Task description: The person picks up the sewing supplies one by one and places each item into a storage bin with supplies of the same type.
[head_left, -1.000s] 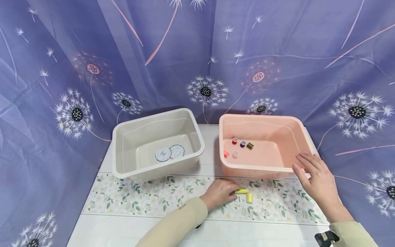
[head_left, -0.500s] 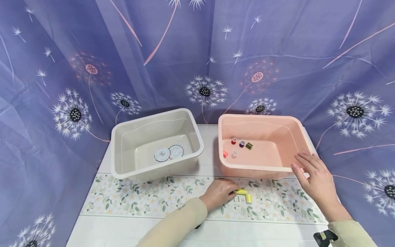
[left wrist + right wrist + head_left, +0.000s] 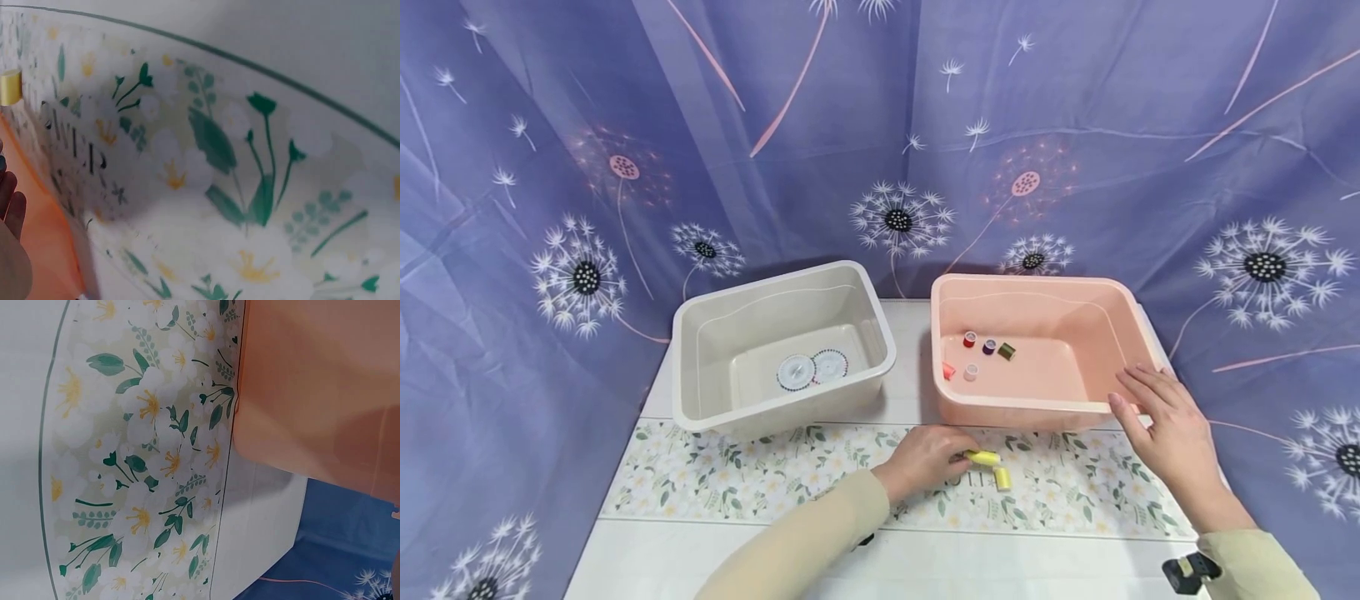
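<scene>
In the head view my left hand (image 3: 927, 458) pinches one yellow thread spool (image 3: 984, 457) in its fingertips, just in front of the pink bin (image 3: 1022, 407). A second yellow spool (image 3: 1003, 478) stands on the floral strip beside it. The left wrist view catches only part of the left hand (image 3: 14, 212) at its edge, with a yellow spool (image 3: 10, 87) above. My right hand (image 3: 1172, 425) rests on the pink bin's front right corner, its fingers stretched over the rim. Inside that bin lie several small spools, among them a red spool (image 3: 970, 339) and a green spool (image 3: 1007, 352).
To the left stands a grey bin (image 3: 775, 412) holding two round pin wheels (image 3: 796, 372) with coloured pin heads round their edges. A floral strip (image 3: 715, 475) runs across the white table (image 3: 700, 554). A purple dandelion curtain (image 3: 790, 208) hangs behind and at both sides.
My left hand has risen slightly with the yellow spool, drawing it a little away from the other. My right hand stays on the pink bin's rim.
</scene>
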A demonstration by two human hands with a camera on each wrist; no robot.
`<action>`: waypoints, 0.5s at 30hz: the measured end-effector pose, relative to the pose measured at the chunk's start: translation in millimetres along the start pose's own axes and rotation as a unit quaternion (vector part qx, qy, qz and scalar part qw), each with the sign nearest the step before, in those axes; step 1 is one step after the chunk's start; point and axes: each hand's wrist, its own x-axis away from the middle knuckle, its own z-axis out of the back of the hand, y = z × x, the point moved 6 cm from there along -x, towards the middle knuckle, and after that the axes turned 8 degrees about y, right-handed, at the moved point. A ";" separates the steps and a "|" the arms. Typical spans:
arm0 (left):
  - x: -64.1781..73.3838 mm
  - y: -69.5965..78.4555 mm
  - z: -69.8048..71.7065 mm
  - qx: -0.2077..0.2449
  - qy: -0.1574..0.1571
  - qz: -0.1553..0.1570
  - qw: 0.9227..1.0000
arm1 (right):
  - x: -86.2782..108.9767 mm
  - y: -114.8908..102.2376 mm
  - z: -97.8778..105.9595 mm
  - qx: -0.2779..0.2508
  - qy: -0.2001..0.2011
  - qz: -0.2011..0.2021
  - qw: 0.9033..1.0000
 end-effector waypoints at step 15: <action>2.6 11.6 45.0 0.021 0.010 -0.025 0.999 | 1.8 1.5 -1.5 0.007 -0.005 -0.009 1.000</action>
